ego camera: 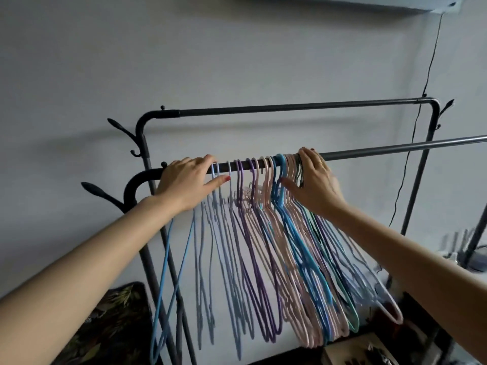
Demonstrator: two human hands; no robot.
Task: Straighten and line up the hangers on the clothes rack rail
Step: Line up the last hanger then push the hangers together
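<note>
hangers (263,233) bunched on near rail (395,148), hooks unevenly spaced. left hand (188,184) draped open over rail at left end, gripping nothing; right hand (313,180) open against right end. advised: press inward evenly from both ends, keep hooks parallel.

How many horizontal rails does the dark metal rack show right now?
2: the empty upper back rail, and the lower front rail carrying the pastel plastic hangers, with each hand on it. Others may lie outside view.
</note>
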